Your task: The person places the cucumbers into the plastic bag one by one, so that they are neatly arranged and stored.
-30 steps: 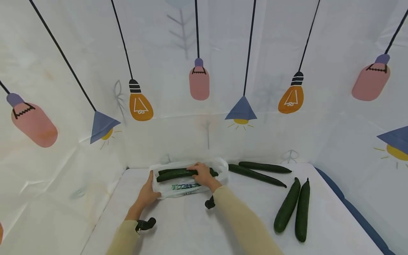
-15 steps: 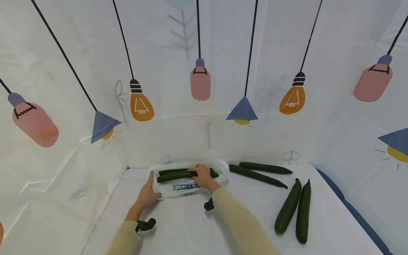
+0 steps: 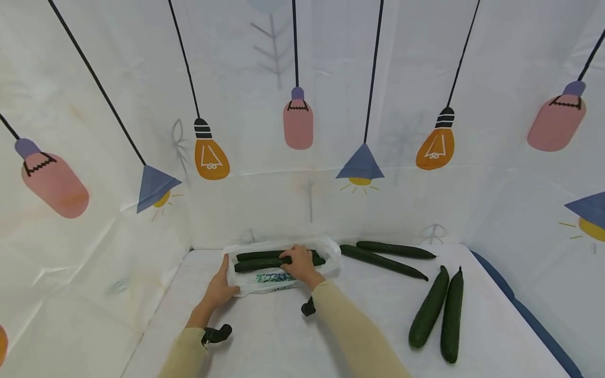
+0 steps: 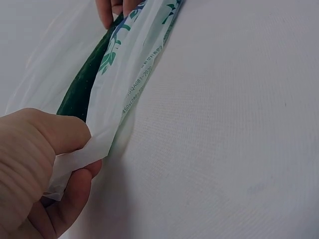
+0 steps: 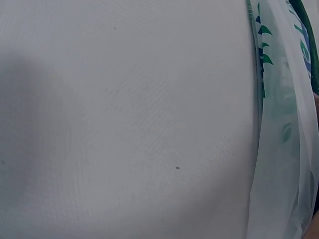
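Note:
A white plastic bag with green and blue print lies at the back of the table, its mouth spread open. Inside it two dark green cucumbers lie side by side, a rear cucumber and a front cucumber. My left hand pinches the bag's left edge; the left wrist view shows the thumb above the plastic and fingers beneath. My right hand reaches into the bag from the right and grips the front cucumber near its right part. In the right wrist view only slivers of that hand show at the right border.
Right of the bag lie two more cucumbers, a slanted cucumber and a cucumber behind it. Nearer, at the right, a thick cucumber lies beside a slimmer cucumber. A printed white curtain rises behind the white table.
My right hand has shifted slightly toward me with the front cucumber, and the gap between the two bagged cucumbers has widened. My left hand stays at the bag's edge.

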A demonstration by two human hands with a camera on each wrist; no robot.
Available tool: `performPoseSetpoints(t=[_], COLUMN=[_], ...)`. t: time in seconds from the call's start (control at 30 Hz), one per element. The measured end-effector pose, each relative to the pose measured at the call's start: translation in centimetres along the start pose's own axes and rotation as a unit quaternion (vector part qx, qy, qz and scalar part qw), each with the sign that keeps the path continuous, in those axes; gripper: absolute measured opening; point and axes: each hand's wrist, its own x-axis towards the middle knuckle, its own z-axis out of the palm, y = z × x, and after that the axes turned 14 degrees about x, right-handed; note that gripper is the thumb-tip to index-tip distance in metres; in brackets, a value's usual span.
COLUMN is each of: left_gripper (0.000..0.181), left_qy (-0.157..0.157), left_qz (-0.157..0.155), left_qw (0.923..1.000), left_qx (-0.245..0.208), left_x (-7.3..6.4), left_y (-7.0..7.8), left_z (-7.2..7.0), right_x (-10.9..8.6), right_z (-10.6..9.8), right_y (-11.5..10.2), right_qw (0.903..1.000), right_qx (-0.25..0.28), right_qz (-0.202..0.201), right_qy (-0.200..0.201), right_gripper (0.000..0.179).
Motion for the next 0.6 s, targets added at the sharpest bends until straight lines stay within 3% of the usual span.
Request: performPoseSetpoints(t=[0.6], left_gripper=[0.111], left_qy=[0.001], left_qz=[-0.009], left_qw=[1.0], left_qx=[-0.002], left_x=[-0.27], left_y=[0.12], left_z=[0.18], right_x=[-0.18], right_z=[0.79], right_y=[0.66], right_qw=[0.9997], right_qx=[-0.008], right_qz=[-0.013], right_qy=[0.018], right_gripper=[0.025])
